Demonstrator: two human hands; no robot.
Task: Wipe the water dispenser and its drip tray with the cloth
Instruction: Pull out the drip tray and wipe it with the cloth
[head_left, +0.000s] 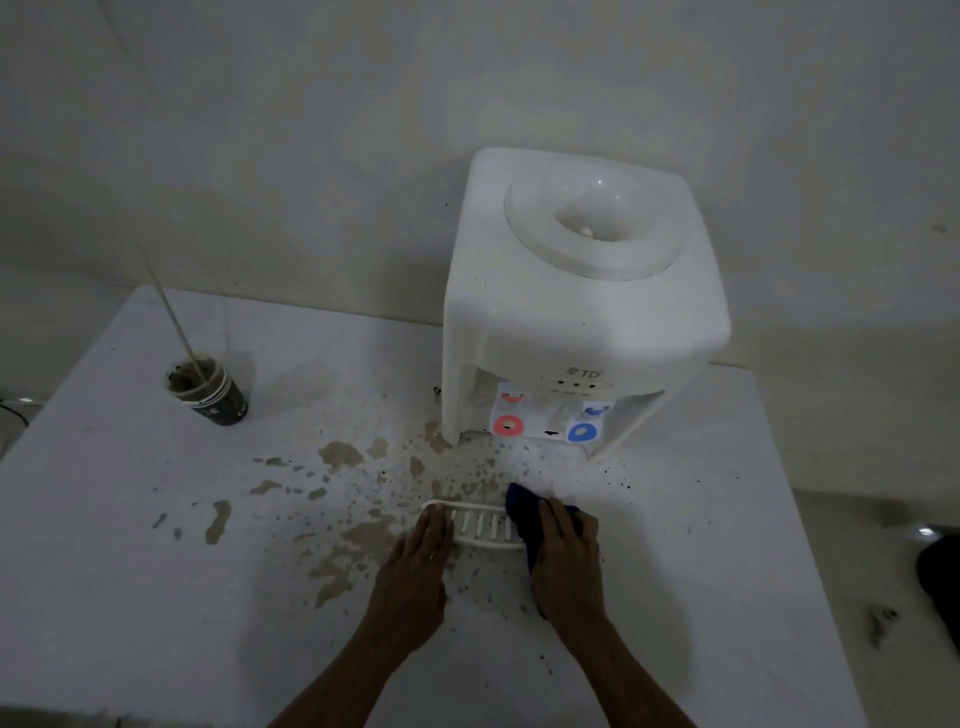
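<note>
The drip tray (480, 526) lies on the table (130, 597), just in front of the water dispenser (571, 322). The left hand (415, 564) pins its left end with straight fingers, likely to steady it. The right hand (566, 558), fingers spread, presses the cloth (519, 501) on its right end.

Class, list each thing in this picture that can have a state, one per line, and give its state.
Water dispenser: upright, no bottle on top, tray removed.
Drip tray: lying on the table before the dispenser.
Cloth: bunched, pressed onto the tray's right end.
Left hand: fingers straight, resting on the tray's left end.
Right hand: pressing the cloth.
Cup: upright, brown liquid and stick inside.
Table: splashed with brown stains.
</note>
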